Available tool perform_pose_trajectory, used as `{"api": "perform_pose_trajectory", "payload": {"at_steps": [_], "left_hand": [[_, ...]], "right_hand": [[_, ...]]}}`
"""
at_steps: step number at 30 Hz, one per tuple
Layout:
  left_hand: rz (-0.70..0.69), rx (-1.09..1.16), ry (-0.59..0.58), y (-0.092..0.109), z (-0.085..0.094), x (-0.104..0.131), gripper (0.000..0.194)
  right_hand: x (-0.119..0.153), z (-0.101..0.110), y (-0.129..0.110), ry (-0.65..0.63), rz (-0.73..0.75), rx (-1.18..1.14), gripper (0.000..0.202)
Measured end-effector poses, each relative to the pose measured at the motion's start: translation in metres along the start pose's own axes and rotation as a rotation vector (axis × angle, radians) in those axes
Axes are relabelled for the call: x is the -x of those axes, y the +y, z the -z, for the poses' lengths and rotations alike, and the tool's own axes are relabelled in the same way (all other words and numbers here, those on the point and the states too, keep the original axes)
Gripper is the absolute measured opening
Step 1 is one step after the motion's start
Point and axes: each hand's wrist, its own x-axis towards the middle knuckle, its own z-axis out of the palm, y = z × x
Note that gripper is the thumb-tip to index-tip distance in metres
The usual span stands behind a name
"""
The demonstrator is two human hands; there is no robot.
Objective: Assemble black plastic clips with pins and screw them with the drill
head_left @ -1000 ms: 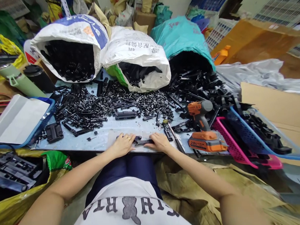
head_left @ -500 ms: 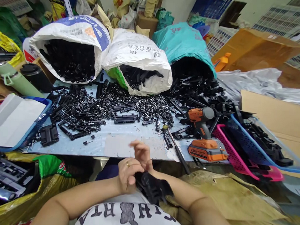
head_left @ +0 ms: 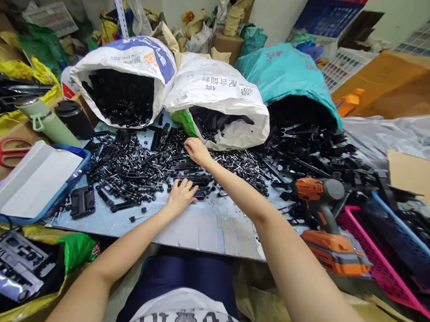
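My left hand (head_left: pixel 182 195) lies over long black plastic parts (head_left: pixel 196 180) near the middle of the table, fingers spread and touching them. My right hand (head_left: pixel 198 151) reaches farther back, at the mouth of the middle white sack (head_left: pixel 226 91). Its fingers are curled together over the pile of small black parts and screws (head_left: pixel 129 160); what they hold, if anything, is too small to make out. Black parts also fill the left white sack (head_left: pixel 124 51) and spill from the teal sack (head_left: pixel 285 67).
An orange cordless driver (head_left: pixel 322 222) stands at the right, beside a pink basket (head_left: pixel 376 263) and a blue basket (head_left: pixel 410 228). At the left are a blue tray (head_left: pixel 83 164), a green flask (head_left: pixel 55 127), a black cup (head_left: pixel 74 120) and red scissors (head_left: pixel 11 152).
Both hands have moved from near my body forward onto the table, apart from each other. The black part that was at my hands is no longer seen there. The view has shifted.
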Motion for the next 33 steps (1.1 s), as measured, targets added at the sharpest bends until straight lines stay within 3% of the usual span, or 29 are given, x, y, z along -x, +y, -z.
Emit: {"api": "perform_pose_trajectory", "payload": {"at_steps": [4,9,13,17,20,23,25,28,31,33], "left_hand": [[0.128,0.031,0.168,-0.019,0.014,-0.007,0.049],[0.489,-0.024,0.274,-0.087,0.047,-0.003,0.035],[0.667,-0.123,0.101,-0.139,0.056,-0.017,0.03],[0.726,-0.131,-0.075,-0.158,0.05,-0.035,0.028],[0.749,-0.119,-0.053,-0.153,0.048,-0.034,0.025],[0.733,-0.058,0.106,-0.142,0.051,-0.02,0.025],[0.728,0.0,0.24,-0.135,0.054,-0.007,0.025],[0.71,0.118,0.419,-0.13,0.057,0.007,0.021],[0.682,0.217,0.56,-0.131,0.059,0.013,0.013],[0.681,0.249,0.577,-0.13,0.061,0.013,0.011]], "right_hand": [[-0.072,-0.039,-0.008,-0.248,0.104,0.206,0.031],[-0.117,-0.071,-0.003,-0.285,0.094,0.189,0.028],[-0.124,-0.069,0.007,-0.286,0.124,0.157,0.025],[-0.114,-0.045,0.011,-0.119,0.129,-0.14,0.009],[-0.089,-0.022,0.004,0.06,-0.056,-0.633,0.021],[-0.048,-0.001,-0.012,0.118,-0.31,-1.118,0.038],[-0.012,0.012,-0.026,0.12,-0.432,-1.324,0.051],[0.052,0.028,-0.047,0.091,-0.472,-1.391,0.066],[0.125,0.036,-0.06,-0.006,-0.406,-1.345,0.054],[0.172,0.04,-0.06,-0.143,-0.381,-1.292,0.048]]}}
